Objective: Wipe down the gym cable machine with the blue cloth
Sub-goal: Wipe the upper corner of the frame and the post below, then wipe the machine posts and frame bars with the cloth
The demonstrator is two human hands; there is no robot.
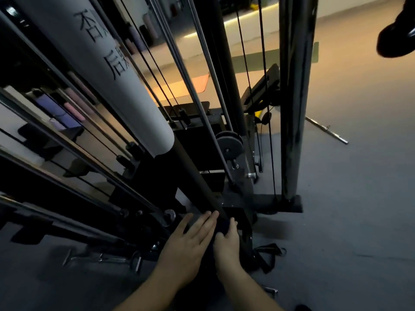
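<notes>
— Where is the blue cloth (221,228)?
— At six o'clock, low on a dark post (197,180) of the cable machine (292,108), dim in shadow.
— And the hands?
— The right hand (226,240) curls its fingers over the cloth. The left hand (190,241) lies flat with fingers straight, at its nine o'clock.

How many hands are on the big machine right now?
2. The left hand lies flat, fingertips at the dark slanted metal pole near its base; the right hand beside it grips the dark blue cloth on that pole. No other hand shows.
</notes>
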